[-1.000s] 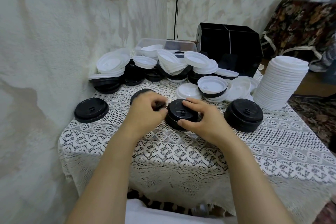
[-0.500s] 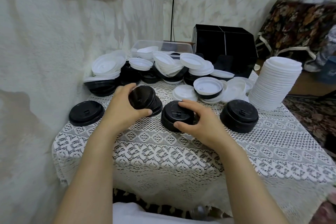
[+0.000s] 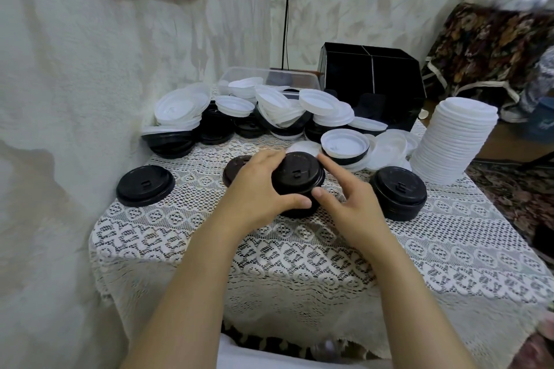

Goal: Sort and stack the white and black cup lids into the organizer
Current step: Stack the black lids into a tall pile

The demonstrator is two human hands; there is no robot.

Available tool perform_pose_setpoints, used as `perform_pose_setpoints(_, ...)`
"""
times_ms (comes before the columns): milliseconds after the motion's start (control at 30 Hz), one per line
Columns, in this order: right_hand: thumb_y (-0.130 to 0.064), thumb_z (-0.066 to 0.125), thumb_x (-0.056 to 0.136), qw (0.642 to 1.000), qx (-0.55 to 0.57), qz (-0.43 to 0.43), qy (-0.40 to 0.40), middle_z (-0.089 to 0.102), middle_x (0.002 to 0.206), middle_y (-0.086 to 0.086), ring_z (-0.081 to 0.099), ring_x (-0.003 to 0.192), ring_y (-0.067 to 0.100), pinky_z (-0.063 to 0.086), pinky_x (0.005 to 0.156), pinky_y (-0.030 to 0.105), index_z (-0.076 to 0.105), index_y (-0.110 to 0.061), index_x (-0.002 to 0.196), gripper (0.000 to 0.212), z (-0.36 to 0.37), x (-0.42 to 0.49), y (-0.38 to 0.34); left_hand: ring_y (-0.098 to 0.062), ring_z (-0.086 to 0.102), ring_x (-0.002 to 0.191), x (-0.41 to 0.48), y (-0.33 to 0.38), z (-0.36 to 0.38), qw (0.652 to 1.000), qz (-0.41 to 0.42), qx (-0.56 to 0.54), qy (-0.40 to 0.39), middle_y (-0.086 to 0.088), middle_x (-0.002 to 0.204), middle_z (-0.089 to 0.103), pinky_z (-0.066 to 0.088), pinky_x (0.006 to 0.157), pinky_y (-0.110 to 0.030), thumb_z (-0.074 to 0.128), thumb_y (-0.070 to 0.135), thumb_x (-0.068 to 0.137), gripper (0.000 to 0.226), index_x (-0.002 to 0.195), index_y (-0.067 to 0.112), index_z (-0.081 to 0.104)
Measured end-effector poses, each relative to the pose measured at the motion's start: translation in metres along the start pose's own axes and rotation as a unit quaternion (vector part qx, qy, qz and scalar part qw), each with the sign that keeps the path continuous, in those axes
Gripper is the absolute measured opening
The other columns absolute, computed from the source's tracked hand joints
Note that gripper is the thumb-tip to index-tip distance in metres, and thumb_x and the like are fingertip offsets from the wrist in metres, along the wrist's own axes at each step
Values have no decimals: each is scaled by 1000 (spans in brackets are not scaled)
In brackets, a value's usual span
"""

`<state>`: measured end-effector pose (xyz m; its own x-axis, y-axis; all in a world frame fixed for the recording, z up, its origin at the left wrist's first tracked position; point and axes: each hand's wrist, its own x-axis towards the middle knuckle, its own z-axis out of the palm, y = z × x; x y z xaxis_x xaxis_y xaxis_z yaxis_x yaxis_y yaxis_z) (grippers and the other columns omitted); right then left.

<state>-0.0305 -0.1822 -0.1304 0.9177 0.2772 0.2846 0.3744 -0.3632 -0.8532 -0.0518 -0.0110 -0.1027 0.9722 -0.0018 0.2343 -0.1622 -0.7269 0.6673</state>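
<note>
A short stack of black lids (image 3: pixel 298 180) stands at the middle of the lace-covered table (image 3: pixel 299 249). My left hand (image 3: pixel 257 189) grips its top lids from the left, thumb at the front. My right hand (image 3: pixel 347 201) touches the stack's right side with index finger and thumb spread. A single black lid (image 3: pixel 145 185) lies at the left, another (image 3: pixel 236 169) sits partly hidden behind my left hand, and a second black stack (image 3: pixel 398 192) stands at the right. A tall white lid stack (image 3: pixel 455 139) rises at the right edge. The black organizer (image 3: pixel 371 81) stands at the back.
A jumbled heap of white and black lids (image 3: pixel 269 117) fills the back of the table in front of a clear plastic tub (image 3: pixel 266 76). A white wall is close on the left. A floral-covered seat (image 3: pixel 491 48) stands beyond the table at the right.
My left hand carried the black lids it had lifted at the left over onto the middle stack. My right hand stayed at that stack and opened its fingers.
</note>
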Motion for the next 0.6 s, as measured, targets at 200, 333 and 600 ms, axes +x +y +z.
perform_pose_setpoints(200,-15,66,90,999,-47,3,-28,45,137,-22,36,124,-16,24,98,0,45,-31,141,58,-3,-1,6,-5,36,129,-2,-6,-2,998,-4,-27,-50,5,148,39,22,102,-14,79,21,76,79,145,18,39)
perform_pose_setpoints(333,-10,67,88,997,-65,-3,-34,44,119,-35,33,105,-36,22,88,-9,50,-26,138,55,-4,0,7,4,33,115,-3,-7,-1,997,3,-30,-67,7,146,41,23,97,-12,77,18,79,74,143,21,41)
perform_pose_setpoints(600,-19,71,85,998,-46,37,-25,48,140,-19,37,129,-8,26,110,15,55,-27,135,53,-4,-1,3,-5,30,138,1,-14,2,997,-15,-5,-74,10,152,34,19,107,-15,78,24,78,81,146,23,36)
